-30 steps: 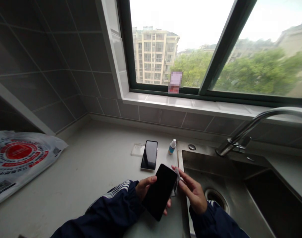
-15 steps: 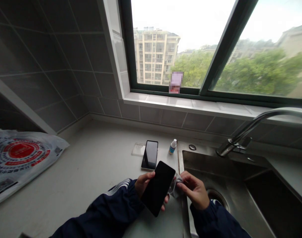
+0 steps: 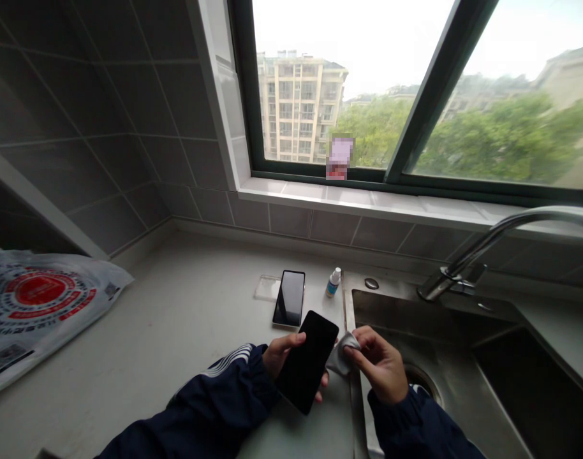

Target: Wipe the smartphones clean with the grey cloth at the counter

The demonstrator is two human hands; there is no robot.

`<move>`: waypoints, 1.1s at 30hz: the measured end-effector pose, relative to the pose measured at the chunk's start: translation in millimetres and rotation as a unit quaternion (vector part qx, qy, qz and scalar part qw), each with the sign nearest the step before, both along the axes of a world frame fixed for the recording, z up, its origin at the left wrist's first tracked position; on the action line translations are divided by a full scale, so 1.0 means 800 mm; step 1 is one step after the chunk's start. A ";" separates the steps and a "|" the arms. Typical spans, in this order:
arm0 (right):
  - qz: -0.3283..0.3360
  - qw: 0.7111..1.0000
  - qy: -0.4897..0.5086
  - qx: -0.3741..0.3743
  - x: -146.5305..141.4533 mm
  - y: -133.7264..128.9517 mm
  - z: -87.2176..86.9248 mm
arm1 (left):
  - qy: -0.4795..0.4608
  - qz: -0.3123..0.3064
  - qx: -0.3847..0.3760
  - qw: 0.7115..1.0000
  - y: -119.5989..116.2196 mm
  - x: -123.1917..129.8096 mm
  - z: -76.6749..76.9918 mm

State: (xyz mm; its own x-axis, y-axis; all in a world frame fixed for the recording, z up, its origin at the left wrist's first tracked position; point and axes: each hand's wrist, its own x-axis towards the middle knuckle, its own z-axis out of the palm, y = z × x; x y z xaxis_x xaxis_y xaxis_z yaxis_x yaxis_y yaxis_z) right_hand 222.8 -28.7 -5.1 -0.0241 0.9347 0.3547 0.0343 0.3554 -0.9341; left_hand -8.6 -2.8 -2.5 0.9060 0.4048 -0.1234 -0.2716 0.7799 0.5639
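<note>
My left hand (image 3: 282, 352) grips a black smartphone (image 3: 308, 362), thumb along its left edge and fingertips showing at the right edge. The phone is tilted, its dark face turned up toward me. In my right hand (image 3: 381, 364) a small light grey cloth (image 3: 342, 357) is pinched between thumb and fingers, close beside the phone's right edge. Behind the held phone a second smartphone (image 3: 290, 298) lies on the counter, partly over a clear phone case (image 3: 267, 287). A small white spray bottle (image 3: 333, 282) with a blue label stands upright to the right of it.
A steel sink (image 3: 444, 357) with a curved faucet (image 3: 468, 255) lies to the right, under my right forearm. On the left of the pale counter (image 3: 186, 306) rests a plastic bag (image 3: 47, 306) with red print. A tiled wall and window sill (image 3: 320, 196) bound the back.
My right hand has shifted slightly right, and the cloth is bunched higher against its fingers. The phone in my left hand has stayed nearly in place.
</note>
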 end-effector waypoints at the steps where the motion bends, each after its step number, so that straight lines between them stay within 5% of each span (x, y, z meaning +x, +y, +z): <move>1: -0.006 1.000 -0.001 0.001 0.001 0.000 0.000 | 0.007 0.003 0.001 1.000 0.000 0.001 0.001; 7: -0.023 0.999 -0.036 0.006 0.006 0.001 -0.003 | -0.009 0.024 -0.009 1.000 0.003 0.002 -0.006; 11: -0.037 0.998 -0.051 0.011 0.007 0.001 -0.006 | 0.017 -0.022 0.008 1.000 0.004 -0.002 -0.012; 20: -0.065 0.996 -0.060 -0.001 0.009 -0.002 -0.003 | 0.060 0.007 0.010 0.998 -0.004 0.004 0.007; 26: -0.123 0.990 -0.044 -0.048 0.009 -0.002 -0.007 | 0.068 -0.009 0.020 0.997 -0.003 0.000 -0.001; 33: -0.094 0.993 -0.019 -0.066 0.000 0.000 -0.008 | 0.026 -0.011 0.071 0.997 -0.007 0.000 -0.004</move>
State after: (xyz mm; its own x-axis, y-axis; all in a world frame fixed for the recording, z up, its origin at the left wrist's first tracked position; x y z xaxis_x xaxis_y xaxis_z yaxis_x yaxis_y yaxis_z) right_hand 223.1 -28.7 -11.4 0.1431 0.9622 0.2316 0.1253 0.2145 -0.9687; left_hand -8.4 -8.6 -5.7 0.9083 0.4025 -0.1138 -0.2230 0.6961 0.6824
